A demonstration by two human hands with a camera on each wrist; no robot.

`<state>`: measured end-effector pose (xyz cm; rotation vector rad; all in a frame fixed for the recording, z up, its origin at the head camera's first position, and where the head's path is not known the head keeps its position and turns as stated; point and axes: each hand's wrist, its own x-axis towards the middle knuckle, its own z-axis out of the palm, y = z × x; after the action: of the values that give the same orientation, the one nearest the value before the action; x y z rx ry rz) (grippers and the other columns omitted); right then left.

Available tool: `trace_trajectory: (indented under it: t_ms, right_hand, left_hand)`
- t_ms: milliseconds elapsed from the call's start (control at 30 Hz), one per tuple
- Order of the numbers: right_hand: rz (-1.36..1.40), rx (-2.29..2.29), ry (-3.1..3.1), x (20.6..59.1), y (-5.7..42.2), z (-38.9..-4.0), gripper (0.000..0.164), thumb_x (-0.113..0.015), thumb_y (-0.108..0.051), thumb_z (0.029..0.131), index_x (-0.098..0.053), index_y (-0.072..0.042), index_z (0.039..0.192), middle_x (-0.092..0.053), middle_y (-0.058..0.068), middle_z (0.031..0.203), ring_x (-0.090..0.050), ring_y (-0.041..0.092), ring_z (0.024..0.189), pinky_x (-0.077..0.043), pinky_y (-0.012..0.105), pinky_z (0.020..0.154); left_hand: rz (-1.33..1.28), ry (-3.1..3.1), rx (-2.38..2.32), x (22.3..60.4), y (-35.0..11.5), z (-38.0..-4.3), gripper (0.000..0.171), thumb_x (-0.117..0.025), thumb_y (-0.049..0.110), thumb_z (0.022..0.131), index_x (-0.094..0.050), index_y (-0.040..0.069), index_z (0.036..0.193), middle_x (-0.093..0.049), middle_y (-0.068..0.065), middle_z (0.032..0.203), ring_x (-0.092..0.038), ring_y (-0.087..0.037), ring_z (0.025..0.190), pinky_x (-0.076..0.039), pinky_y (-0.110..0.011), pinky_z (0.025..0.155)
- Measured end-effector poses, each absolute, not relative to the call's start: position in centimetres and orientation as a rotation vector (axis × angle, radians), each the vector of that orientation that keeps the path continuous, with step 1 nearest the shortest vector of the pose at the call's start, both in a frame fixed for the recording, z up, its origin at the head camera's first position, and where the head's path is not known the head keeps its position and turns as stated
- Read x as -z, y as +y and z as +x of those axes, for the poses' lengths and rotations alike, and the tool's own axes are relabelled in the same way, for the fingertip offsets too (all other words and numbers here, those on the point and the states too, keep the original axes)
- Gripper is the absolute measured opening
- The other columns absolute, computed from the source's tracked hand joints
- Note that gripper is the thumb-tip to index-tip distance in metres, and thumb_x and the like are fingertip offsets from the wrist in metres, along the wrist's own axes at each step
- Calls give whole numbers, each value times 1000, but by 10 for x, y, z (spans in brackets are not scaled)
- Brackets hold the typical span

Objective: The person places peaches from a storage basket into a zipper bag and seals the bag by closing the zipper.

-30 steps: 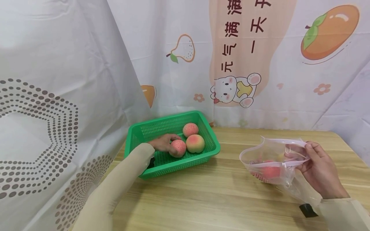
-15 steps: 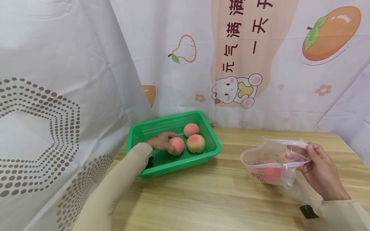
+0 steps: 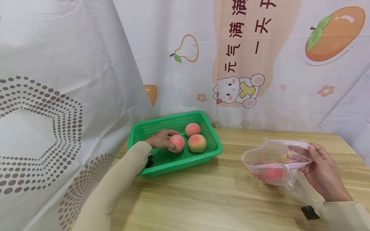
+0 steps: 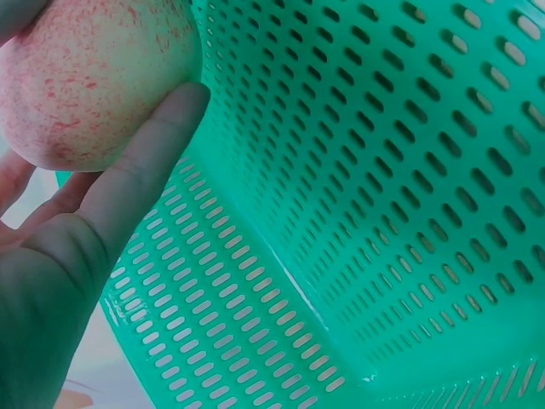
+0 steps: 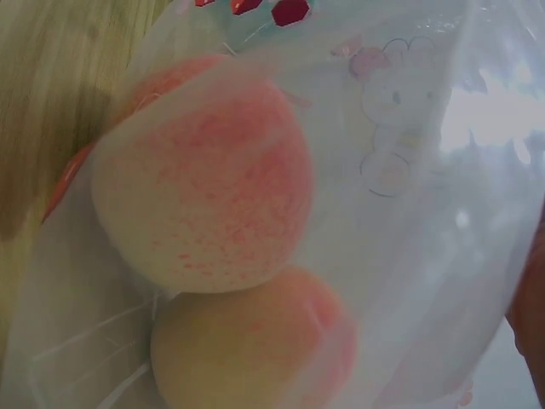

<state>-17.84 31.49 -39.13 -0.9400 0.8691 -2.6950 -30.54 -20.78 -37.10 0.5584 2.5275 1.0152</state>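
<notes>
My left hand (image 3: 161, 140) reaches into the green plastic basket (image 3: 176, 166) and grips a speckled pink peach (image 3: 176, 143). In the left wrist view its thumb lies along the side of that peach (image 4: 94, 85), and other fingers show behind it. Two more peaches sit to the right: a pink one (image 3: 192, 130) at the back and a yellow-green one with a red blush (image 3: 197, 143). My right hand (image 3: 326, 173) pinches the rim of a clear zip bag (image 3: 284, 183), whose mouth gapes. Through the plastic, the right wrist view shows a pink peach (image 5: 213, 187) and a yellowish peach (image 5: 247, 349).
A wooden table (image 3: 202, 199) bears the basket and the bag. Printed cloth (image 3: 179, 83) hangs behind it, and a dotted grey-white cloth (image 3: 57, 96) hangs at the left. A small black piece (image 3: 310, 212) is beside my right sleeve.
My left hand has shifted slightly left and up inside the basket with the peach, away from the yellow-green one. My right hand still holds the bag in much the same place.
</notes>
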Motion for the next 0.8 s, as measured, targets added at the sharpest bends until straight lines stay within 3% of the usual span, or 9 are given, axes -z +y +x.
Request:
trace_trajectory:
  t_ms: [800]
  right_hand:
    - [-950,2698,910,391,314,-178,42,-7,-10,109,-45,6,109,-57,31,129,-65,44,107,-56,46,85]
  left_hand:
    - [627,2492,-1099,357,-195,-296,65,-73,10,85,-49,4,144,-52,-18,137,-59,-29,109,-54,-37,81]
